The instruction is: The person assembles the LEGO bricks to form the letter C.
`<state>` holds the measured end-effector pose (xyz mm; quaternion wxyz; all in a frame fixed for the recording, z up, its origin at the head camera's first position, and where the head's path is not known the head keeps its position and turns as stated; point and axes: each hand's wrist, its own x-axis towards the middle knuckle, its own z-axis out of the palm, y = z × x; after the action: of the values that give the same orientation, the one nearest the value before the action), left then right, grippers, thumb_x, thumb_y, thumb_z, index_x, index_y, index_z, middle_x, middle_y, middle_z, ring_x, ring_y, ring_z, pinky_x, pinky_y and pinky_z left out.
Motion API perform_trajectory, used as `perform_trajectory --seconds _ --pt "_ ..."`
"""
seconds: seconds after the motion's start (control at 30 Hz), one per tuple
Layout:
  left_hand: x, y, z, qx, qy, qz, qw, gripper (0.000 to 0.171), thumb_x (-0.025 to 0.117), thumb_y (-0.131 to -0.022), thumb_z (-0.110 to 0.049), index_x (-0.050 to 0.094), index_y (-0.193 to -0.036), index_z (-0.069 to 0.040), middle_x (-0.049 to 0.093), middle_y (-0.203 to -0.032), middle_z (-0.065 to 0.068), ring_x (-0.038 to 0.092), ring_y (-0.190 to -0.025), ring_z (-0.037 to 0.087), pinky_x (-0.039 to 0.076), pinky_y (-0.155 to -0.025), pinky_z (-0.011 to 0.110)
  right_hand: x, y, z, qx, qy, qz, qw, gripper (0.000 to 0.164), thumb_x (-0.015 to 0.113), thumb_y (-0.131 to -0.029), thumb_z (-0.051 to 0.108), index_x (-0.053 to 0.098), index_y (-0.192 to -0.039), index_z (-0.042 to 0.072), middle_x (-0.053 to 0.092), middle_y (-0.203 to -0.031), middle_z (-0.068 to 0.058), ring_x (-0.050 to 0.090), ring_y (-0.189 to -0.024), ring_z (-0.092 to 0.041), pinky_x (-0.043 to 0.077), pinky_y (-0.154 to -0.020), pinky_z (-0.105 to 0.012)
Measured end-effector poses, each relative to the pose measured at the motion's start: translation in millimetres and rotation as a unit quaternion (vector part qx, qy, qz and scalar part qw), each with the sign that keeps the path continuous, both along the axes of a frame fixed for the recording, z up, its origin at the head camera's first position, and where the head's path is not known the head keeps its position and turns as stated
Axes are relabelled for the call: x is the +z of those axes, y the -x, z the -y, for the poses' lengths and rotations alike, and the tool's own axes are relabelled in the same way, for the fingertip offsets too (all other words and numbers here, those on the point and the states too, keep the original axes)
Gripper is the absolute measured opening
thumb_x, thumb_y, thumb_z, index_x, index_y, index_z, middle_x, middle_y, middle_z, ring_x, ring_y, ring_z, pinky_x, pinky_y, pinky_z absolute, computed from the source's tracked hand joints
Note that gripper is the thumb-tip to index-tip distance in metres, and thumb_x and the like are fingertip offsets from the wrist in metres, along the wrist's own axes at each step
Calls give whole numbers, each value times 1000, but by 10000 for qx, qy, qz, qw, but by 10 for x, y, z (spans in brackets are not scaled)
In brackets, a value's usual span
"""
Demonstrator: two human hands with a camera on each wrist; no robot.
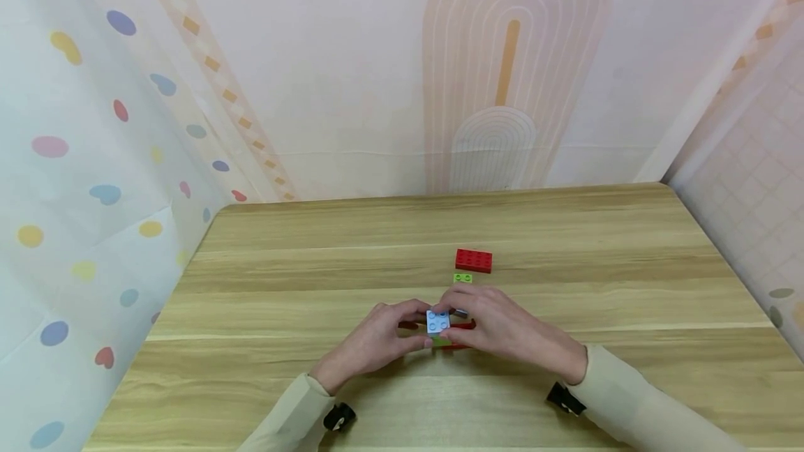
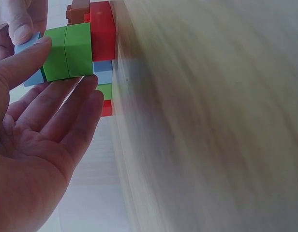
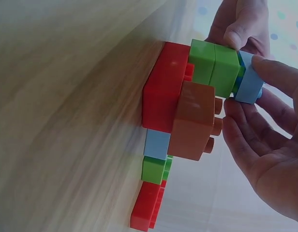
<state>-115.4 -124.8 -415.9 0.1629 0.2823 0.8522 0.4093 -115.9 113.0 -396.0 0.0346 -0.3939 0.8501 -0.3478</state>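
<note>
Between thumb and fingers, my right hand pinches a light blue toy building brick. This brick sits slightly tilted over two stacked green bricks; a sliver of green stud shows between them in the right wrist view. My left hand holds the green stack from the other side, its thumb near the seam with the blue brick. Below the stack is a red brick on the table, and a brown brick sits on that red brick beside the green ones. In the head view the right hand hides the brown brick.
Beyond the hands on the wooden table lie a second light blue brick, a small green brick and a red brick, roughly in a row. A patterned cloth hangs behind the table.
</note>
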Motion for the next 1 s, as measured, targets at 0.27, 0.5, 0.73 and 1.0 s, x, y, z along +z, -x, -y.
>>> perform_trajectory --seconds 0.27,0.5,0.73,1.0 --pt "-1 2 13 -51 -118 7 9999 38 72 -92 -29 62 -127 -15 68 -121 -5 63 -110 10 52 -93 28 -13 1 11 -55 -15 8 10000 26 75 -90 25 69 -112 14 62 -109 8 61 -90 -17 51 -76 -24" --pt "-2 -9 10 61 -599 -74 9982 36 74 -90 -27 61 -121 -15 69 -118 -3 65 -108 11 53 -93 30 -16 -2 26 -164 -17 116 9998 25 77 -88 24 70 -109 13 64 -105 9 62 -89 -17 52 -76 -24" --pt "10 -14 -8 204 -1002 -101 9947 23 76 -89 -21 65 -109 -16 71 -110 -4 68 -100 11 56 -87 29 -13 9 29 -334 110 394 9986 27 80 -86 22 71 -110 14 66 -101 11 64 -89 -16 54 -76 -28" --pt "26 1 -15 144 -825 -351 9959 20 77 -89 -20 66 -106 -18 72 -107 -6 68 -99 9 56 -87 30 -14 -2 6 -746 -14 411 9964 26 83 -83 29 68 -101 17 64 -92 14 63 -84 -13 52 -70 -24"
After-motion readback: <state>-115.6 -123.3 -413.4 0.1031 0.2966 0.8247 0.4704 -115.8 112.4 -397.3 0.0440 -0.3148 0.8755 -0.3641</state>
